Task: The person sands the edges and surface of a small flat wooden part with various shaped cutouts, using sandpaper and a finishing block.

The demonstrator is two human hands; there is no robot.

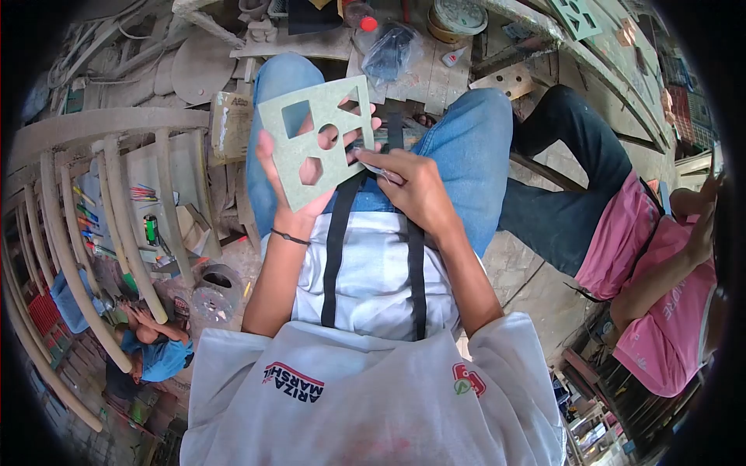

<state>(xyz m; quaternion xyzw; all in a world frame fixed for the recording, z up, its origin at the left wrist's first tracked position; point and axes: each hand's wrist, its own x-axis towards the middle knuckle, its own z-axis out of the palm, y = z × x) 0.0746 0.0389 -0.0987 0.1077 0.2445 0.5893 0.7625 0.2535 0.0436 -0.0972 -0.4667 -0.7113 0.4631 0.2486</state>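
My left hand point(313, 210) holds a flat pale green board point(337, 161) tilted above my lap. The board has several shaped cutouts, among them a square, a circle and a hexagon. My thumb lies along its left edge; the other fingers pass behind it and show through the holes and past the right edge. My right hand point(417, 185) is closed in a pinch on a small thin grey piece point(382, 172), right at the board's lower right edge. Most of that piece is hidden by the fingers.
A person in a pink shirt point(660, 303) sits close on my right. Wooden slatted rails point(128, 206) curve along the left, with a person in blue point(165, 357) beyond. Ahead lie a clear plastic bag point(392, 53) and a round tub point(460, 15). A tape roll point(218, 289) lies at left.
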